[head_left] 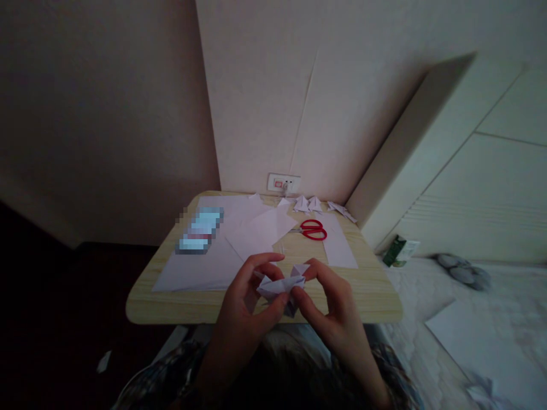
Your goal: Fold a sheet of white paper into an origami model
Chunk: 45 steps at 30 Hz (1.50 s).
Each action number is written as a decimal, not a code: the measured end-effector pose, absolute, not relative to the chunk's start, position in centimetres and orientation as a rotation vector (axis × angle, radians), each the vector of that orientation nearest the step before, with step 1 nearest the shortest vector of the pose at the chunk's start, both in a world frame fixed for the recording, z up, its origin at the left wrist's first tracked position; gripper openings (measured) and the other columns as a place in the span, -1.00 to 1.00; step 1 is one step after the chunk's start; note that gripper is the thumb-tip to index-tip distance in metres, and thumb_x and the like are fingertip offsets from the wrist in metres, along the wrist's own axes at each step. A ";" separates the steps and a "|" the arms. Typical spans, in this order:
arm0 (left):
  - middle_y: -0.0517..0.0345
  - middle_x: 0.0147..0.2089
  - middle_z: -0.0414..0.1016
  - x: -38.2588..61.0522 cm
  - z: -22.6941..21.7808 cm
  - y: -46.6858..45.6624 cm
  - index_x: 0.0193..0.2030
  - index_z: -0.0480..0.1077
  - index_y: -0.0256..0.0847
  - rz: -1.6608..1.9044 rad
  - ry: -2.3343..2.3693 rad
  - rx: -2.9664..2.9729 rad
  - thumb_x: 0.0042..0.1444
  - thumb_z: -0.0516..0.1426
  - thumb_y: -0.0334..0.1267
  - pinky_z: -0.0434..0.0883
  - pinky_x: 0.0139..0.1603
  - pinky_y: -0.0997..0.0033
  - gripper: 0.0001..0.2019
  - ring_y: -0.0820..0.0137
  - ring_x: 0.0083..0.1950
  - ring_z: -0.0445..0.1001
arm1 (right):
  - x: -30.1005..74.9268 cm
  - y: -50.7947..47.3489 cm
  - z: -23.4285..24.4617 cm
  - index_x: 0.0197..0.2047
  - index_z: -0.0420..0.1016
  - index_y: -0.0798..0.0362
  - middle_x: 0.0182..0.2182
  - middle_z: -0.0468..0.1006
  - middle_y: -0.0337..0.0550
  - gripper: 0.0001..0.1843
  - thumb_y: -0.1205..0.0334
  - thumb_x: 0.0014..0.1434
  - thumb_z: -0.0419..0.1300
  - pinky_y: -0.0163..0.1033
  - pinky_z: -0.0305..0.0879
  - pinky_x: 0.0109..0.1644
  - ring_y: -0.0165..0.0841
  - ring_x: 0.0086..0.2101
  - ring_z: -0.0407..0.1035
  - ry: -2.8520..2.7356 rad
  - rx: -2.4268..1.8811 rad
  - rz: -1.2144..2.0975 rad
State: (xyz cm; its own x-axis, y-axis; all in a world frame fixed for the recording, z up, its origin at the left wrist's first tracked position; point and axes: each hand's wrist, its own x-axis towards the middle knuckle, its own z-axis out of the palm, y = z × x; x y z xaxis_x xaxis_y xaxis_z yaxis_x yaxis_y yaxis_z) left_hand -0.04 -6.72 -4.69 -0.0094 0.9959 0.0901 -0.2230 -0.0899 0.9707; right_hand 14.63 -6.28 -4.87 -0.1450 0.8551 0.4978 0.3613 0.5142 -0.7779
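Both my hands hold a small folded white paper piece (282, 286) just above the near edge of a light wooden table (371, 285). My left hand (245, 307) pinches its left side, fingers curled round it. My right hand (331, 307) pinches its right side with thumb and fingers. The paper's lower tip is partly hidden between my fingers.
On the table lie white paper sheets (239, 239), red-handled scissors (313, 229), several small folded paper pieces (308, 204) near the wall, and a blurred blue item (200, 229). A wall socket (283, 183) is behind. To the right, a bed holds a green box (395, 251) and a paper sheet (478, 341).
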 end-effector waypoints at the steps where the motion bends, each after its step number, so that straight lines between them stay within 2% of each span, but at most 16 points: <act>1: 0.32 -0.34 0.45 0.0 -4.6 -6.7 -0.09 0.45 -0.13 1.385 1.006 1.112 -0.02 0.25 -0.47 0.47 -0.26 0.55 -0.68 0.49 -0.32 0.46 | 14.5 -6.3 -4.8 -0.38 0.33 -0.03 -0.46 0.47 -0.30 -0.84 0.36 0.21 0.20 -0.32 0.29 -0.32 -0.36 -0.42 0.38 -1.737 -1.046 0.578; 7: 0.34 -0.37 0.45 0.2 -4.9 -6.6 -0.05 0.41 -0.14 1.442 0.969 1.049 -0.01 0.27 -0.46 0.47 -0.28 0.54 -0.64 0.50 -0.35 0.48 | 14.1 -6.2 -4.8 -0.41 0.34 -0.02 -0.50 0.45 -0.31 -0.83 0.37 0.19 0.20 -0.32 0.28 -0.36 -0.38 -0.45 0.36 -1.694 -1.040 0.542; 10: 0.30 -0.29 0.51 0.2 -5.4 -6.2 0.00 0.39 -0.13 1.469 0.934 0.962 -0.05 0.32 -0.41 0.49 -0.20 0.50 -0.56 0.44 -0.25 0.57 | 14.1 -6.1 -5.4 -0.40 0.35 -0.03 -0.49 0.45 -0.31 -0.83 0.32 0.21 0.22 -0.31 0.28 -0.33 -0.37 -0.44 0.36 -1.550 -1.038 0.624; 13: 0.18 -0.15 0.60 0.3 -5.7 -5.9 -0.08 0.44 -0.15 1.478 0.976 0.914 -0.10 0.37 -0.38 0.51 -0.09 0.41 -0.60 0.35 -0.13 0.60 | 14.1 -6.0 -6.0 -0.40 0.36 -0.02 -0.48 0.46 -0.30 -0.82 0.24 0.23 0.25 -0.29 0.26 -0.32 -0.35 -0.42 0.36 -1.428 -1.045 0.733; 16: 0.18 -0.25 0.64 0.4 -5.6 -5.9 -0.28 0.51 -0.19 1.438 1.034 0.905 -0.11 0.35 -0.33 0.50 -0.07 0.38 -0.79 0.32 -0.17 0.60 | 14.0 -5.9 -6.3 -0.40 0.37 -0.01 -0.49 0.44 -0.30 -0.82 0.23 0.23 0.26 -0.29 0.23 -0.34 -0.36 -0.42 0.33 -1.370 -1.032 0.773; 20: 0.26 -0.44 0.60 0.6 -5.3 -6.0 -0.43 0.56 -0.18 1.433 1.078 0.902 -0.09 0.31 -0.26 0.48 -0.21 0.47 -0.93 0.37 -0.31 0.56 | 13.9 -5.8 -6.3 -0.40 0.38 -0.02 -0.48 0.44 -0.33 -0.83 0.26 0.22 0.27 -0.30 0.22 -0.32 -0.38 -0.42 0.33 -1.354 -0.996 0.764; 34: 0.30 -0.49 0.54 0.8 -5.2 -6.1 -0.46 0.49 -0.20 1.465 1.147 0.780 -0.23 0.36 -0.31 0.44 -0.31 0.51 -0.83 0.41 -0.38 0.49 | 13.7 -5.9 -6.1 -0.38 0.40 -0.04 -0.46 0.47 -0.38 -0.84 0.35 0.23 0.25 -0.41 0.28 -0.29 -0.44 -0.41 0.37 -1.503 -0.979 0.634; 42: 0.33 -0.53 0.45 0.7 -5.0 -6.1 -0.55 0.42 -0.20 1.457 1.061 0.844 -0.21 0.33 -0.35 0.40 -0.37 0.57 -0.85 0.47 -0.42 0.44 | 13.8 -6.0 -6.6 -0.41 0.39 -0.04 -0.48 0.47 -0.39 -0.80 0.34 0.23 0.26 -0.42 0.27 -0.29 -0.44 -0.42 0.37 -1.500 -0.994 0.673; 45: 0.32 -0.51 0.48 0.7 -5.0 -6.0 -0.53 0.44 -0.19 1.477 1.115 0.795 -0.24 0.35 -0.33 0.41 -0.35 0.55 -0.84 0.45 -0.41 0.46 | 14.1 -5.9 -6.7 -0.37 0.43 -0.05 -0.47 0.48 -0.38 -0.85 0.32 0.24 0.28 -0.42 0.27 -0.26 -0.43 -0.39 0.38 -1.495 -0.980 0.737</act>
